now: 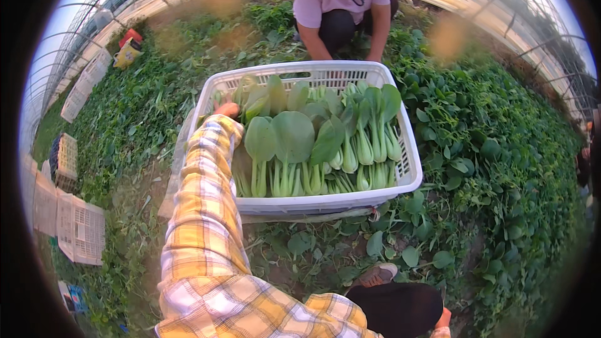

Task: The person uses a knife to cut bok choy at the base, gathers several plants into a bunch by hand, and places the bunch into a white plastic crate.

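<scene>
A white plastic crate [324, 201] stands before me, filled with rows of bok choy [293, 138]. Their pale stems mostly point towards me on the near side, with broad leaves lying over the middle. My left hand [227, 110] reaches inside the crate's left wall, among the bok choy there. Its fingers are largely hidden, so a grip cannot be made out. Down at the lower right, beside my black-trousered knee [396, 307], only part of my right hand [443, 318] shows. Whether it holds anything is unclear.
Across the crate a person [342, 4] in a pink shirt crouches, arms lowered behind its far rim. Leafy plants [497, 150] grow densely on the right. White crates [80, 227] line the left side, with a yellow bag [126, 55] farther back. My shoe [375, 274] is near the crate.
</scene>
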`<state>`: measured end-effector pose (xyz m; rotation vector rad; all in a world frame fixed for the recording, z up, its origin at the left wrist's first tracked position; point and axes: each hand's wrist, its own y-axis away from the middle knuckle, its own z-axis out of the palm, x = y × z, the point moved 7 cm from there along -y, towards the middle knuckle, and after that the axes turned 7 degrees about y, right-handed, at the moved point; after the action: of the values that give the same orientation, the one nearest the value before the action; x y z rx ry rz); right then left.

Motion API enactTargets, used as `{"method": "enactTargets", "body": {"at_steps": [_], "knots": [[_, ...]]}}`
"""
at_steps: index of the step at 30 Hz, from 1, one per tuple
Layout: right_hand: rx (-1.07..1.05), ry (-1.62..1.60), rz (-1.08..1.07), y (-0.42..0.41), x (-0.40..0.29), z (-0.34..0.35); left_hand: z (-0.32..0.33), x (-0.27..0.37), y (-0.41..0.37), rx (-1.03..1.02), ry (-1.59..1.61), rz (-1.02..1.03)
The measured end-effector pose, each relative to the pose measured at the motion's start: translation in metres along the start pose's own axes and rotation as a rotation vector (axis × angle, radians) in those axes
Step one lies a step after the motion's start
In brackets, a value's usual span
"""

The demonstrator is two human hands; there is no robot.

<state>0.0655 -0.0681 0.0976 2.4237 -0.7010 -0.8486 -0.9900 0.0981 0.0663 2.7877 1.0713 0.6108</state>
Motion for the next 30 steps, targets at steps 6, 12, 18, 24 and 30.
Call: {"method": "enactTargets", "body": {"at_steps": [6,12,18,24,30], "knots": [[0.107,0.263,0.138,0.043,0.056,0.018,-0.139,0.114,0.020,0.575,0.359,0.058],[-0.032,0.097,0.206,0.098,0.111,0.095,-0.104,0.402,0.268,0.379,0.596,0.960],[-0.356,-0.040,0.013,0.092,0.197,0.334,0.095,0.499,0.393,0.063,-0.143,1.117],[-1.084,-0.749,-0.726,0.044,0.241,0.585,0.126,0.503,0.359,0.116,-0.265,1.088],[-0.991,-0.413,-0.233,0.123,0.240,0.526,0.127,0.510,0.344,0.065,-0.296,0.997]]}}
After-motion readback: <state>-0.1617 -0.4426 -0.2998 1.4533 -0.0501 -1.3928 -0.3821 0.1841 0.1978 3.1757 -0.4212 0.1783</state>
